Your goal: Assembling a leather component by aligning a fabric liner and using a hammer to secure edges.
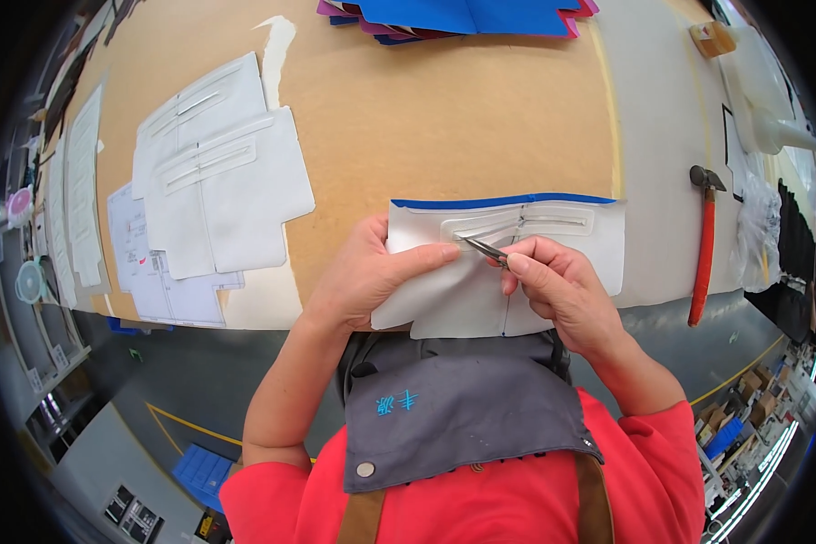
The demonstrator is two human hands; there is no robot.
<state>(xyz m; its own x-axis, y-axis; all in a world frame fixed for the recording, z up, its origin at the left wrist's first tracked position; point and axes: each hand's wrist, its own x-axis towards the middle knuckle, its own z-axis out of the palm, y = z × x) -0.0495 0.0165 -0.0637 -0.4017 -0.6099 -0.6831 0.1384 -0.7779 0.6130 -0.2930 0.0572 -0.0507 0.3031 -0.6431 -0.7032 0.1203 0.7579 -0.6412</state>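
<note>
A white sheet panel [462,295] with a blue strip along its far edge lies at the table's near edge and partly overhangs it. A long rounded slot outline with a zipper-like line [553,220] runs across it. My left hand [363,276] is closed on the panel's left side, thumb flat on top and fingers hidden underneath. My right hand [558,286] pinches small dark metal snips [486,248]; their pointed tips touch the left part of the slot. Whether the tips grip anything is too small to tell.
Similar white panels [245,204] overlap on the left, above a printed drawing sheet [177,295]. Blue and pink sheets [467,16] are stacked at the far edge. On the right are a red-handled hammer [703,245], a clear plastic bag [757,231] and a whitish bottle [766,82].
</note>
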